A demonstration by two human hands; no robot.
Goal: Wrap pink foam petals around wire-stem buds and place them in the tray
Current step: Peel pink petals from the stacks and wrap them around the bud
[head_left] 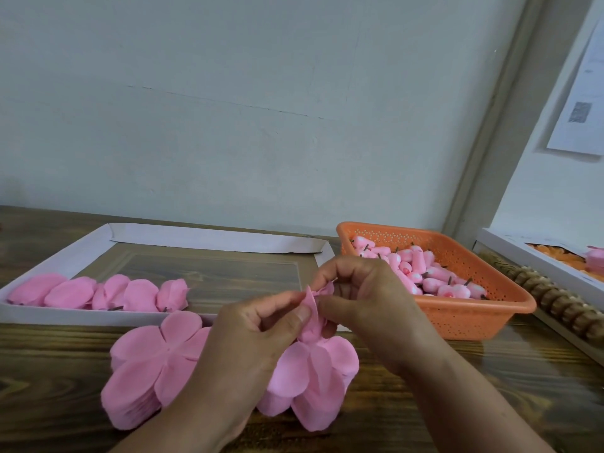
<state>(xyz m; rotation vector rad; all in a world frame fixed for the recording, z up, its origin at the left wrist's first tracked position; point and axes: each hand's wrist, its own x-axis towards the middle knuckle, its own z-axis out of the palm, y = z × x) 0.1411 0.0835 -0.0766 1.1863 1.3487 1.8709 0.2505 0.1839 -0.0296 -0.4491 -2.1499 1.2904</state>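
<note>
A soft, crinkled pink foam petal piece (313, 317) is hanging between both hands, just in front of the white tray (81, 246). The left hand (261, 325) is pinching its upper edge; the right hand (362, 299) is curling round its top. Flat petal stacks (153, 364) are lying nearer than the tray, beneath the hands.

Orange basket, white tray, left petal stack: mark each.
orange basket (474, 317), head view, front wall
white tray (209, 238), head view, far cardboard rim
left petal stack (147, 364), head view, top petal sheet's middle
</note>
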